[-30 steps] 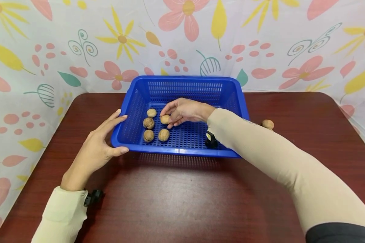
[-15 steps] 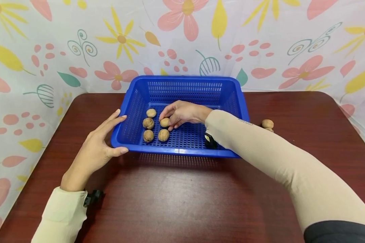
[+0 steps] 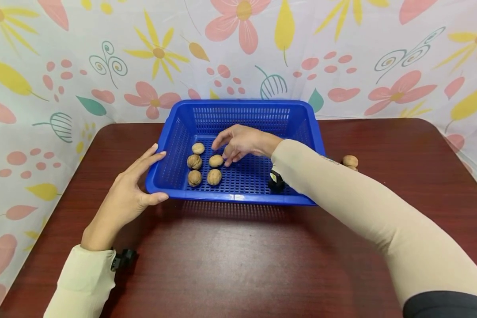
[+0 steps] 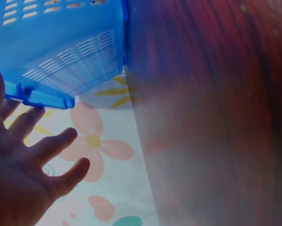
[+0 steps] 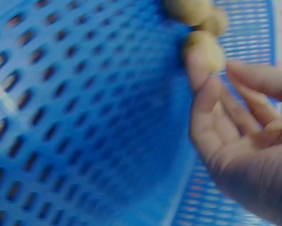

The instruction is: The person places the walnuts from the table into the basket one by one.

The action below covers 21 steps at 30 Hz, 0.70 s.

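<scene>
My right hand, loosely curved, empty, sits just right of a walnut left of centre in the blue basket; a stray fingertip could roll it. Pressing, my spread left hand might jog the basket.

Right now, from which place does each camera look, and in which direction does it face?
Head: worn on the head, facing forward and down at the blue basket and walnuts; sleeved arms, left grip and right grip show.
Left wrist: worn there, facing the blue basket's outside, table and patterned cloth; part of the left grip shows.
Right wrist: worn there, facing inside the blue basket, blurred; the right grip shows.
Shared: head and right wrist both show walnuts and the right grip.
</scene>
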### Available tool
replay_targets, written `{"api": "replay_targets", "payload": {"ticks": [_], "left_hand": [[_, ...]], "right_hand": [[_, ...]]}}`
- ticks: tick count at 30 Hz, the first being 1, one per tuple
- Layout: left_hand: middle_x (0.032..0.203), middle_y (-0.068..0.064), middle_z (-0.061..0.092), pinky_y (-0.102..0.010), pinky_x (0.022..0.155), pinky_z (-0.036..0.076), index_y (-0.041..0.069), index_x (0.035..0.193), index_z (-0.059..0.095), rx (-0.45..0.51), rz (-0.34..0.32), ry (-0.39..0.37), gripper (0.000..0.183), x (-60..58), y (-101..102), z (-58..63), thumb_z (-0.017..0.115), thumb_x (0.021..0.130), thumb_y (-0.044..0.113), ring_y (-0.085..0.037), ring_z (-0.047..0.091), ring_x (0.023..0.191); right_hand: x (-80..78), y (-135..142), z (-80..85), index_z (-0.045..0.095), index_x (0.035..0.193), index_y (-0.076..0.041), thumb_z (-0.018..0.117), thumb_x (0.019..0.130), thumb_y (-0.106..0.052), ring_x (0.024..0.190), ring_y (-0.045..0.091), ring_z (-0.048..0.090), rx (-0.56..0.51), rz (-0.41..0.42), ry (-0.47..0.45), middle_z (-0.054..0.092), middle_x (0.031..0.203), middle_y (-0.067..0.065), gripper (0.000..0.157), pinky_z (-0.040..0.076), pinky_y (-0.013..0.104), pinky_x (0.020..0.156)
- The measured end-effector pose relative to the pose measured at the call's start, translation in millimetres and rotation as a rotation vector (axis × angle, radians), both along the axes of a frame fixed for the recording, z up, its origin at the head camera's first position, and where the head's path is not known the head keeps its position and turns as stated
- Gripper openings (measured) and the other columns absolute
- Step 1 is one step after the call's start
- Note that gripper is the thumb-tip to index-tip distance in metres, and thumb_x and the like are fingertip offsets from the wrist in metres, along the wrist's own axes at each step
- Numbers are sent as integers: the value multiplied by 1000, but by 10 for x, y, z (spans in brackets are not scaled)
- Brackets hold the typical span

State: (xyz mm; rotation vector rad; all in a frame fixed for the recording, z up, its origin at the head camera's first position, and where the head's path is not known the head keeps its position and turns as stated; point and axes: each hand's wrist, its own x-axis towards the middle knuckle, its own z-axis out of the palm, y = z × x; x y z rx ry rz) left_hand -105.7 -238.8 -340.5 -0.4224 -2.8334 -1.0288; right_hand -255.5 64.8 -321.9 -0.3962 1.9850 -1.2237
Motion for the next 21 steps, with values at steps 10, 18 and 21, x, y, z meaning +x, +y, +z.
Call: {"api": "replay_targets", "payload": {"ticks": [10,18,21], "left_hand": [[173,2,32,1,85,39,26,158,48,20,-10,-5,90,13,4,3,90,80,43,-42,55,138],[172,2,32,1,83,40,25,158,49,29,-15,-6,91,6,11,17,90,79,43,-40,58,135],[172,1,32,2,84,39,25,158,49,26,-13,-5,91,7,1,20,91,79,44,-42,54,139]], "right_hand": [[268,556,708,65,138,-8,63,98,-3,102,27,75,-60,-1,211,63,145,6,40,59,40,92],[754,1580,828,68,138,-13,68,101,-8,100,26,75,-56,-182,347,71,130,7,37,60,34,80],[959,1991,654,66,139,-11,66,102,-6,96,25,75,-110,-254,340,77,118,7,38,59,32,77]]}}
